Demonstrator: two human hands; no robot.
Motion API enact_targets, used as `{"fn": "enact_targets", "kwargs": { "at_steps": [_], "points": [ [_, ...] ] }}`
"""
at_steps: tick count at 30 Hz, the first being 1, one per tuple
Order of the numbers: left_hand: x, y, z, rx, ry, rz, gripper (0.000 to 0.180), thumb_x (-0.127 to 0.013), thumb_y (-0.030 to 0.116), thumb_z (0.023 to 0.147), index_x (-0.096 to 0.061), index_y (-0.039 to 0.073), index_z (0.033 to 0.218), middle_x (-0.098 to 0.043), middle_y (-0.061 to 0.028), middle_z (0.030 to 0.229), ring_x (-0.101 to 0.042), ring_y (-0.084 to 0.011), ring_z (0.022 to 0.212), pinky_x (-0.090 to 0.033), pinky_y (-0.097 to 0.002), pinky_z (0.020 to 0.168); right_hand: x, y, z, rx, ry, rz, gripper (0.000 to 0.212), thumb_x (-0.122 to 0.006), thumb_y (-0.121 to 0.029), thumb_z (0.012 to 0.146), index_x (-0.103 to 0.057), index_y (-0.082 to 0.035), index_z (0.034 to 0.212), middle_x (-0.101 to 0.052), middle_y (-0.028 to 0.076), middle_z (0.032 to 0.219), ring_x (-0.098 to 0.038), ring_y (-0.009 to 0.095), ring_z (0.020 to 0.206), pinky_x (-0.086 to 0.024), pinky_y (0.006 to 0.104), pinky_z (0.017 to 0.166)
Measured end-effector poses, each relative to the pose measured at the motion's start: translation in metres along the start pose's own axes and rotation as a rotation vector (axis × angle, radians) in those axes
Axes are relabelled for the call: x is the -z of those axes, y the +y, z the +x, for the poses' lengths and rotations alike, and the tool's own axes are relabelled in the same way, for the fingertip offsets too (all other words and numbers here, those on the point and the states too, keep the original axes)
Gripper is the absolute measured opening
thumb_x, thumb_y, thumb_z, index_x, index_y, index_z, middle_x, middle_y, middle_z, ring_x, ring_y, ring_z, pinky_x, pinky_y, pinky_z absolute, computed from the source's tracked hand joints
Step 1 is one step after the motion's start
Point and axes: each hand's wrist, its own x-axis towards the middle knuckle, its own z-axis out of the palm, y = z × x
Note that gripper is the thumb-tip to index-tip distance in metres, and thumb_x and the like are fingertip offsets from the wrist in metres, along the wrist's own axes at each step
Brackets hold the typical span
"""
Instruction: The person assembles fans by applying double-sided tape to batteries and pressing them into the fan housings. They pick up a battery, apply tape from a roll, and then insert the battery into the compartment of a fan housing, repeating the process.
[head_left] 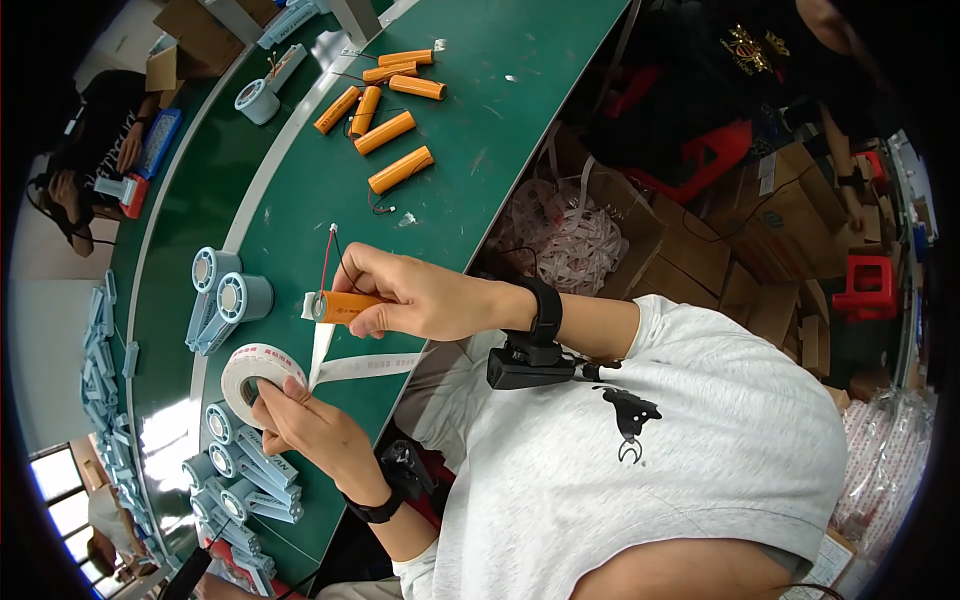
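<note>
My right hand (425, 295) grips an orange cylindrical battery (345, 307), its fingers wrapped round one end. A thin red wire and a dark wire rise from it to a small white connector (333, 228). White tape shows at the battery's left end, and a narrow strip (322, 350) runs from there down to my left hand. My left hand (315, 430) is closed on a roll of white tape (240, 375) with pinkish printing, fingers through its core and thumb against its edge. A loose printed tape strip (370, 367) stretches from near the thumb toward the table edge.
Several orange batteries (400, 134) with wires lie on the green table (450, 200). Light-blue handheld fan bodies (245, 298) stand left and below. A carton of crumpled white strips (570, 235) sits beyond the table edge. Other people (105, 130) are at far left and upper right.
</note>
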Motion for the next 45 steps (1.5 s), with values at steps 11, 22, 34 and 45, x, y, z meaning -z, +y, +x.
{"fn": "enact_targets", "kwargs": {
  "at_steps": [11, 22, 34, 45],
  "points": [
    [-0.007, 0.005, -0.009, 0.09, -0.107, -0.071, 0.038, -0.03, 0.026, 0.095, -0.044, -0.006, 0.108, -0.048, -0.0207, 0.092, -0.043, -0.0317, 0.083, -0.024, -0.0385, 0.075, -0.02, 0.016, 0.029, 0.041, 0.207, 0.024, 0.024, -0.051, -0.015, 0.088, -0.048, 0.004, 0.103, -0.054, 0.008, 0.092, -0.049, 0.01, 0.085, -0.042, 0.0245, 0.076],
    [-0.025, 0.015, -0.014, 0.088, -0.081, -0.109, 0.029, -0.031, 0.022, 0.094, -0.043, -0.004, 0.096, -0.05, -0.0204, 0.093, -0.042, -0.0321, 0.09, -0.025, -0.0399, 0.075, -0.027, 0.016, 0.05, 0.006, 0.287, 0.067, 0.02, -0.052, -0.013, 0.088, -0.051, 0.004, 0.098, -0.055, 0.005, 0.087, -0.05, 0.009, 0.079, -0.042, 0.0239, 0.073],
    [-0.014, -0.014, -0.029, 0.15, -0.248, 0.089, 0.023, -0.04, 0.014, 0.091, -0.046, -0.004, 0.103, -0.053, -0.0175, 0.094, -0.044, -0.03, 0.092, -0.026, -0.0388, 0.075, -0.08, 0.061, 0.097, -0.212, 0.64, 0.631, 0.014, -0.05, -0.007, 0.085, -0.051, 0.003, 0.095, -0.053, 0.005, 0.084, -0.048, 0.01, 0.069, -0.042, 0.0258, 0.063],
    [0.024, -0.094, -0.047, 0.316, -0.202, -0.205, 0.016, -0.057, 0.012, 0.082, -0.061, -0.003, 0.085, -0.061, -0.0144, 0.089, -0.054, -0.0265, 0.078, -0.037, -0.0372, 0.077, -0.127, 0.118, 0.205, 0.243, -0.281, -0.964, 0.022, -0.052, -0.015, 0.079, -0.059, 0.006, 0.077, -0.054, 0.021, 0.062, -0.053, 0.031, 0.068, -0.043, 0.0379, 0.063]
  ]
}}
